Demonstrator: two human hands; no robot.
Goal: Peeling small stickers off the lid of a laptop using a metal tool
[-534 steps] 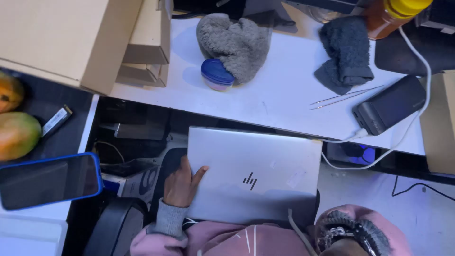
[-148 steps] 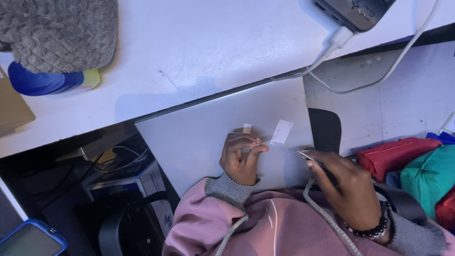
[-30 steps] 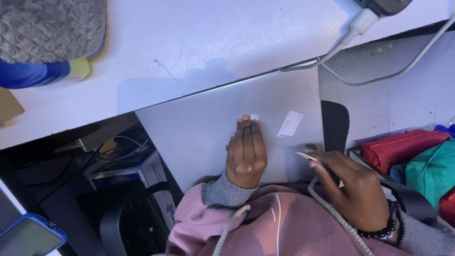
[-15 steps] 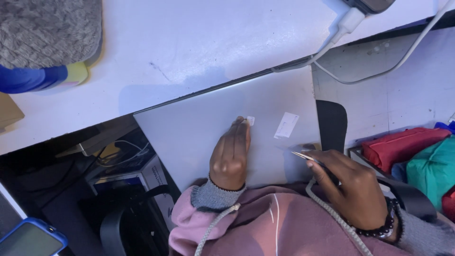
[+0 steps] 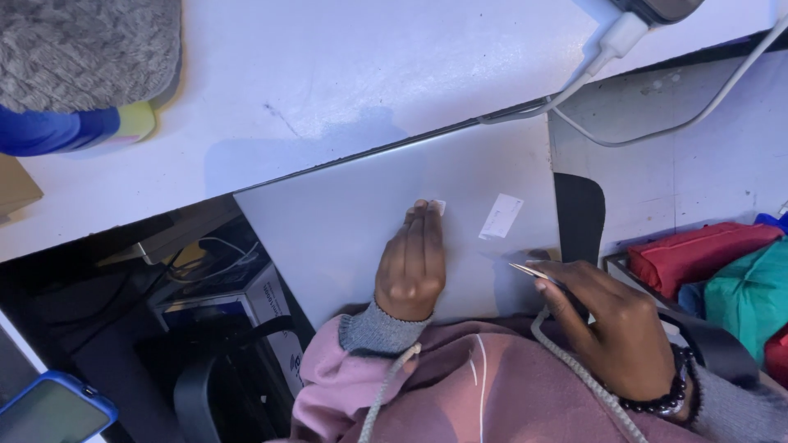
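A closed silver laptop (image 5: 345, 221) rests on my lap, its far edge under the white desk (image 5: 345, 74). My left hand (image 5: 412, 262) lies flat on the lid, fingers together, fingertips touching a small white sticker (image 5: 439, 207). A second, longer white sticker (image 5: 501, 216) sits on the lid to the right. My right hand (image 5: 620, 332), with a bead bracelet, pinches thin metal tweezers (image 5: 531, 271) whose tips point left over the lid's near right corner.
A grey knitted cloth (image 5: 82, 49) lies over a blue object (image 5: 49, 131) at the desk's far left. A white charger cable (image 5: 657, 107) runs at the top right. Red and teal bags (image 5: 722, 271) sit at right, a blue-cased phone (image 5: 49, 410) bottom left.
Over the last second my left hand has stayed flat on the lid, sliding slightly with its fingertips at the small sticker. The right hand with the tweezers has barely moved.
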